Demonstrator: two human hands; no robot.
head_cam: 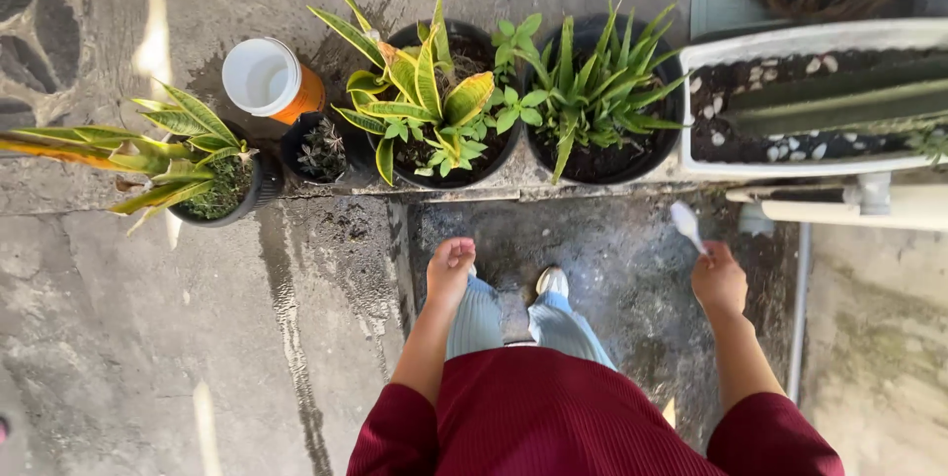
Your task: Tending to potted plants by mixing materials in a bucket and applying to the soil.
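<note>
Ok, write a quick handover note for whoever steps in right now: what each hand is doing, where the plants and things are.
Left hand: loosely closed, holding nothing visible, hanging above the wet concrete floor.
Right hand: grip closed on a small white spoon, scoop end pointing up toward the pots.
Ahead on the ledge: two large black pots, the yellow-edged plant and the green spiky plant; a small black pot; a leafy pot at far left; an orange cup with a white inside.
Right of them: white rectangular planter with soil and pebbles.
Done or left: cannot tell from this view.
</note>
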